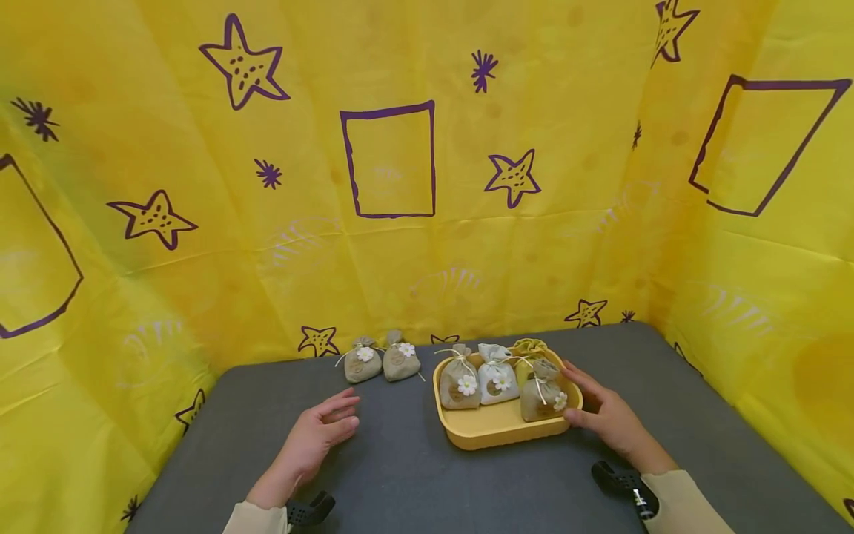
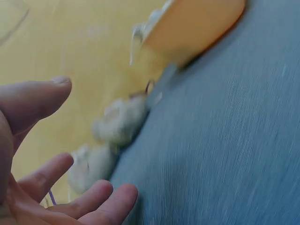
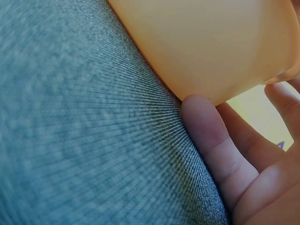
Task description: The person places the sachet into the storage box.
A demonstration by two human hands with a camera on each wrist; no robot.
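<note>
On grey table | tray (image 1: 497, 430): four sachets (image 1: 497, 382) | right hand (image 1: 610, 419) fingers touching rim, open | left hand (image 1: 316, 437) relaxed

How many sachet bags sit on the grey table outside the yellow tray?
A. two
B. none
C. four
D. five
A: two sachet bags sit on the table left of the yellow tray, beyond the left hand.

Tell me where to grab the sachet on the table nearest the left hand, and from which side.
Pinch the sachet at its tied neck, coming from above. It stands upright with the gathered top narrowest there, and its neighbour sits close on the right. The left hand is open in front.
</note>
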